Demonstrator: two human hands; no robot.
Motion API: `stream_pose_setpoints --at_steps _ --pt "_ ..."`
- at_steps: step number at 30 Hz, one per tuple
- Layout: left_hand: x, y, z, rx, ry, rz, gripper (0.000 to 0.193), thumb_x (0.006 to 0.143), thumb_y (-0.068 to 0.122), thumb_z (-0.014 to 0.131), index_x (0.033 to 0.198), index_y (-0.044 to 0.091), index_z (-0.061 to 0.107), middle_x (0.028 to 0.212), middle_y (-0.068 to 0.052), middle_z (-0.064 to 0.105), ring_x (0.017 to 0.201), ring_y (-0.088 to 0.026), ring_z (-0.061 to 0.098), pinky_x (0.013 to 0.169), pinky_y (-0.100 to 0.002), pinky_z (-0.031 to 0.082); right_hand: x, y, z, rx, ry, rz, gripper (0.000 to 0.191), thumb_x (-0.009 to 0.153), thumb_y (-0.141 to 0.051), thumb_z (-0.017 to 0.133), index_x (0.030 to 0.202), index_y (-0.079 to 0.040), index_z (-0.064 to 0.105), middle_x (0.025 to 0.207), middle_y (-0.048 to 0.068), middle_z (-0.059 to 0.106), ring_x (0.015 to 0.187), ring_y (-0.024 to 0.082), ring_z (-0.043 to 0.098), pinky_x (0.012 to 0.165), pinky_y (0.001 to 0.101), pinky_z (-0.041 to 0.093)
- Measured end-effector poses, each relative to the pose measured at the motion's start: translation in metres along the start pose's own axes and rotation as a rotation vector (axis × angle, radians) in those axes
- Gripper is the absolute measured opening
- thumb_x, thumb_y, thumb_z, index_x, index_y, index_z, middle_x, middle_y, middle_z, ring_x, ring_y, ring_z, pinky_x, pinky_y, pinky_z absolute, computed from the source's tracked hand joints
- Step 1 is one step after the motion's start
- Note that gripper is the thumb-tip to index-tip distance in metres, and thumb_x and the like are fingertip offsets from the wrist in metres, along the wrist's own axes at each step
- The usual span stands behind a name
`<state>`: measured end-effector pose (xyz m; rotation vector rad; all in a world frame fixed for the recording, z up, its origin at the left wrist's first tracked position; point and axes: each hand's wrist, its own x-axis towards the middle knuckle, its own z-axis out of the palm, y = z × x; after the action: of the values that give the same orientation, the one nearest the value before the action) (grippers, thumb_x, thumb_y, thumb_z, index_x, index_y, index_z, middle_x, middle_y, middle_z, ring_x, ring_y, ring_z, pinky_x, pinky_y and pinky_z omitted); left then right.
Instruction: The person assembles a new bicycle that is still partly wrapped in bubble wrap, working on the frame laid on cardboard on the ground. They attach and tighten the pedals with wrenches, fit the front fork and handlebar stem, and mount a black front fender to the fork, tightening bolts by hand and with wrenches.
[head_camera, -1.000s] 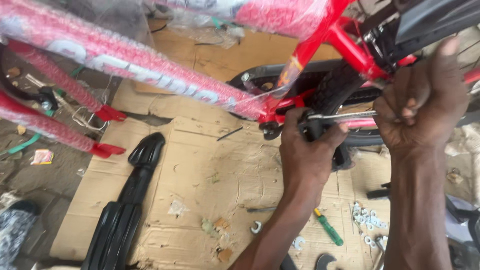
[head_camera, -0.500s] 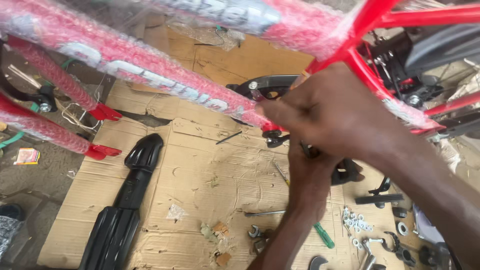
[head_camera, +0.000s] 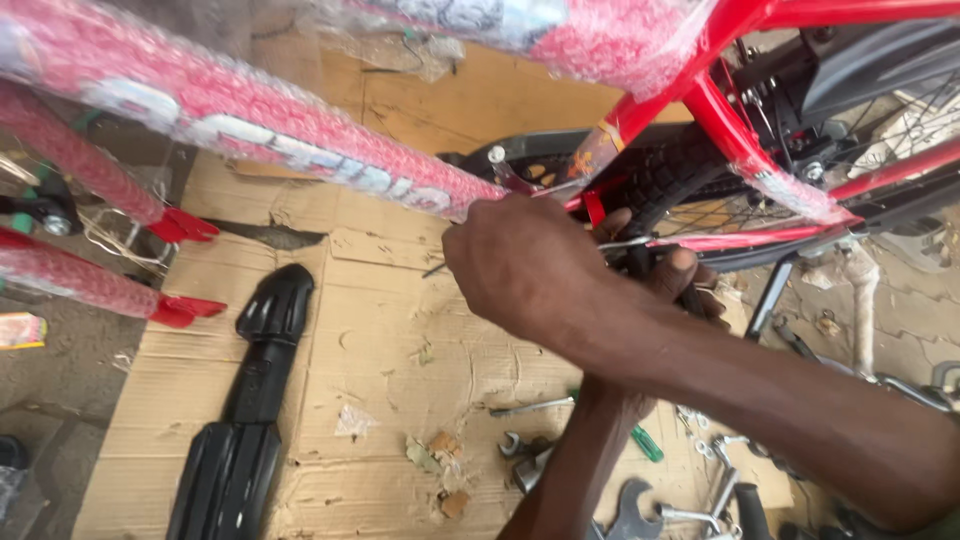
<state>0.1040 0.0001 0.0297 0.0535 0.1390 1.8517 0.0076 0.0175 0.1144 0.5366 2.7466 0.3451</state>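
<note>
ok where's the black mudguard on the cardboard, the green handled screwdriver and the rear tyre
black mudguard (head_camera: 262, 385), head view, on its narrow middle section
green handled screwdriver (head_camera: 646, 444), head view, on the green handle just right of the forearm
rear tyre (head_camera: 668, 178), head view, on the knobbly black tread behind the red frame

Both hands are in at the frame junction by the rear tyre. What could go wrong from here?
1. The right hand crosses over the left hand and hides the work point on the red bike frame; a slip there could pinch fingers against the rear tyre.
2. Loose wrenches and small fittings lie on the cardboard under the forearms; they could get knocked or lost.
</note>
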Motion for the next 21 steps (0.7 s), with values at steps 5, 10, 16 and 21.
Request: stream_pose_setpoints --at_steps 5,10,16,21 --pt "-0.003 0.007 0.006 0.106 0.102 0.003 0.078 0.090 0.011 0.076 0.155 0.016 0.032 0.095 -0.018 0.072 0.068 -0.024 0.072 0.061 -0.039 0.062 0.027 -0.031 0.053 0.279 0.103 0.331 0.022 0.090 -0.019 0.062 0.080 -0.007 0.078 0.077 0.016 0.072 0.074 0.034 0.072 0.057 0.0482 0.057" --pt "-0.007 0.003 0.014 0.077 0.020 0.053 0.073 0.089 0.012 0.076 0.149 0.012 0.036 0.095 -0.019 0.071 0.068 -0.026 0.071 0.059 -0.043 0.062 0.019 -0.038 0.055 0.244 0.181 0.352 0.017 0.086 -0.021 0.068 0.079 -0.009 0.078 0.077 0.015 0.073 0.075 0.031 0.073 0.058 0.0449 0.057" --pt "-0.019 0.003 0.013 0.163 -0.016 0.067 0.068 0.089 0.013 0.079 0.145 0.010 0.041 0.096 -0.018 0.069 0.071 -0.026 0.072 0.063 -0.042 0.062 -0.024 -0.039 0.034 0.277 0.310 -0.003 0.031 0.086 -0.035 0.074 0.086 -0.004 0.074 0.087 0.015 0.070 0.088 0.036 0.068 0.072 0.0515 0.052" --pt "-0.018 0.002 0.011 0.149 -0.075 0.108 0.065 0.090 0.011 0.079 0.145 0.010 0.043 0.100 -0.013 0.068 0.073 -0.025 0.072 0.062 -0.043 0.061 -0.074 -0.017 0.035 0.071 0.519 -0.013 0.049 0.068 -0.045 0.077 0.104 -0.013 0.073 0.102 0.009 0.071 0.106 0.034 0.063 0.079 0.0591 0.041"
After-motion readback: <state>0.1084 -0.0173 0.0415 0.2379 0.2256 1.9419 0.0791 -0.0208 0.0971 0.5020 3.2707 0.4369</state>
